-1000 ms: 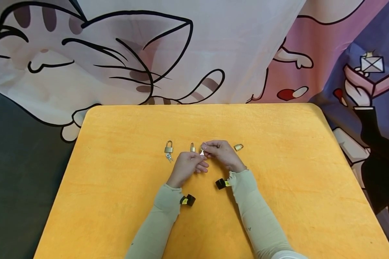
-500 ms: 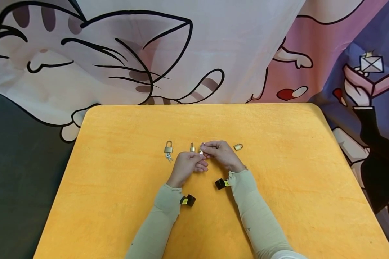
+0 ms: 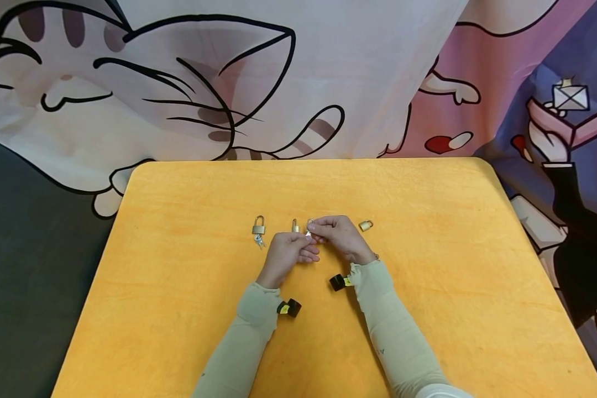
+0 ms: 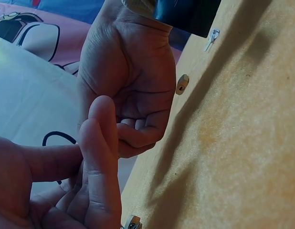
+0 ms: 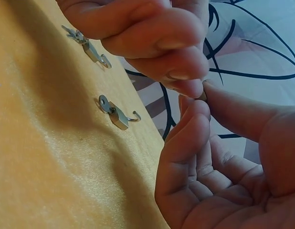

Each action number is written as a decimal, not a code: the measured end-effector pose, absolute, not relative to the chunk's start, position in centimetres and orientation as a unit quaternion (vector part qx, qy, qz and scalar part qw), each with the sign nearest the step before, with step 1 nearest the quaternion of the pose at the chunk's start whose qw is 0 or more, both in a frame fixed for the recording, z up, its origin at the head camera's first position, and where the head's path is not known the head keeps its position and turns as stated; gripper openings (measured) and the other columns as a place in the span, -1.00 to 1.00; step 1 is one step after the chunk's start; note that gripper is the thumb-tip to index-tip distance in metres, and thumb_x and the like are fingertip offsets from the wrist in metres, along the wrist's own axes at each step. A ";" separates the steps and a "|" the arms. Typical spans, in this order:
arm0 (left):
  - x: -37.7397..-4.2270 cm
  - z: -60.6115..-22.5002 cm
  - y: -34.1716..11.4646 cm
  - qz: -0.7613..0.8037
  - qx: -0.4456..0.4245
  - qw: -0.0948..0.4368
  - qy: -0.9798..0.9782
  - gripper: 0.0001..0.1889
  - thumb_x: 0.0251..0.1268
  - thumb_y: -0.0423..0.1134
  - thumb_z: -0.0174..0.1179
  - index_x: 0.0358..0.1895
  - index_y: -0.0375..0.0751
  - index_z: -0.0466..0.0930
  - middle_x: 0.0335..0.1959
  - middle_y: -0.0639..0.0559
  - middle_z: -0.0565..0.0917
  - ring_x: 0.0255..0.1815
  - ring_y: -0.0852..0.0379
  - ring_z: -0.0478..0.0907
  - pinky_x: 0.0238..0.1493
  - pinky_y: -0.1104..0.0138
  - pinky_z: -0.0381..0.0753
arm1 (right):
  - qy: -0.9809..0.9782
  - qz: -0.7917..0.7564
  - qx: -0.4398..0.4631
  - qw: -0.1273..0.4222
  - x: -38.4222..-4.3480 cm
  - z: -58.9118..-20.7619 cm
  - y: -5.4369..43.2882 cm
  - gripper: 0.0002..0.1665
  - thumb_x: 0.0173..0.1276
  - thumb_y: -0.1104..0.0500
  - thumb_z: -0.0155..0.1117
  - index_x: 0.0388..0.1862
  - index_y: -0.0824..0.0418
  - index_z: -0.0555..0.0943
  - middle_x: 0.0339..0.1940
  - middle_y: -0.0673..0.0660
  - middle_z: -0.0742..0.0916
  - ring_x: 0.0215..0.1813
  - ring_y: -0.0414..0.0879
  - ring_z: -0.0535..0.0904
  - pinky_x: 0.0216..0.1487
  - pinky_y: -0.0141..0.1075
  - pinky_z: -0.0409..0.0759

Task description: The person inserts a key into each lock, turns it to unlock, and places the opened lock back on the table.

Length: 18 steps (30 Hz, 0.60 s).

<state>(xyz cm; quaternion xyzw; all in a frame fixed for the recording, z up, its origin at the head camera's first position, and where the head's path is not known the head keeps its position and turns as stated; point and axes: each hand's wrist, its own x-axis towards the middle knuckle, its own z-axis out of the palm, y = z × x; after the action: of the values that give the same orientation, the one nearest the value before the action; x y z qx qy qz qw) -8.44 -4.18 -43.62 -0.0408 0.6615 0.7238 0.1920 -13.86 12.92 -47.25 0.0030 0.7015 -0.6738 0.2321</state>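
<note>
Above the middle of the table, my two hands meet at a small padlock point(image 3: 310, 222), whose shackle shows beyond the fingertips. My right hand point(image 3: 339, 235) pinches its body, mostly hidden; a brass sliver of the lock point(image 5: 203, 97) shows in the right wrist view. My left hand point(image 3: 289, 251) pinches a silver key point(image 3: 308, 234) at the lock's lower end; whether it is inserted cannot be seen. Just left of the hands lies a brass padlock point(image 3: 296, 226) with a key point(image 5: 104, 103) in it and its shackle open.
Farther left lies a larger padlock point(image 3: 258, 229) with several keys point(image 3: 258, 241) at its base and its shackle raised. Right of my hands lies another brass padlock point(image 3: 365, 225). Silver keys point(image 4: 212, 40) lie beyond the right hand. The yellow table point(image 3: 428, 221) ends at a printed curtain point(image 3: 358, 72).
The held key and lock have shifted very slightly between the fingertips. Both hands stay in almost the same place, and the padlocks on the table have not moved.
</note>
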 end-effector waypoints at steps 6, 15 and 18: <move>-8.8 -44.5 -4.1 0.720 -0.049 0.198 0.663 -0.73 0.52 -0.44 0.03 -0.09 -0.70 0.62 -0.32 -0.40 0.73 -0.41 -0.03 0.77 -0.20 0.10 0.74 | 0.703 -0.671 -0.002 0.234 -13.8 -47.4 12.9 -0.67 0.43 0.24 0.34 -0.05 0.55 0.66 -0.37 0.09 0.76 -0.37 -0.16 0.61 -0.28 -0.37 0.61; -9.2 -47.2 -3.7 0.719 -0.062 0.176 0.669 -0.71 0.52 -0.33 0.11 -0.08 -0.58 0.68 -0.32 -0.34 0.75 -0.37 -0.08 0.77 -0.18 0.04 0.72 | 0.696 -0.679 0.004 0.234 -13.8 -47.4 12.9 -0.66 0.40 0.27 0.35 -0.02 0.56 0.65 -0.31 0.12 0.78 -0.32 -0.16 0.66 -0.24 -0.37 0.65; -9.0 -47.3 -3.6 0.710 -0.062 0.164 0.683 -0.71 0.51 -0.29 0.14 -0.11 -0.54 0.70 -0.34 -0.31 0.76 -0.36 -0.10 0.78 -0.22 0.10 0.73 | 0.689 -0.685 0.006 0.236 -13.9 -47.4 12.9 -0.69 0.38 0.32 0.35 -0.02 0.56 0.65 -0.29 0.13 0.78 -0.30 -0.16 0.68 -0.21 -0.36 0.67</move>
<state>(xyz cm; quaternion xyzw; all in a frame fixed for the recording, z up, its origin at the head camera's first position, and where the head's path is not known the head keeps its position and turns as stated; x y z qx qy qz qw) -9.04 -3.61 -47.30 -0.0616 0.6826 0.7096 0.1638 -13.87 12.93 -47.40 0.0057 0.6894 -0.6847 0.2364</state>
